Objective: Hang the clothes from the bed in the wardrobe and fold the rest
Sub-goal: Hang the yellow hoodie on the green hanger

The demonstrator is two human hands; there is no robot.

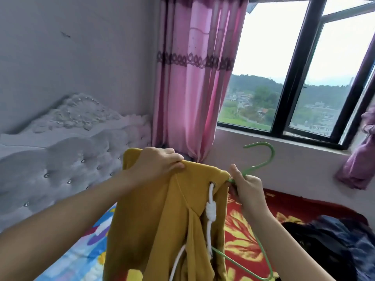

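A mustard-yellow hoodie (162, 220) with a knotted white drawstring (210, 211) hangs in front of me above the bed. My left hand (156, 163) grips its top edge. My right hand (246, 189) holds a green wire hanger (261, 157) by the neck, just right of the hoodie's eyelet. The hook points up toward the window. The hanger's lower bar (239, 266) shows below, partly behind the cloth.
A red and yellow blanket (243, 236) covers the bed, with a dark pile of clothes (334, 246) at the right. A tufted grey headboard (60, 165) stands left. Pink curtain (192, 78) and window (294, 78) lie ahead.
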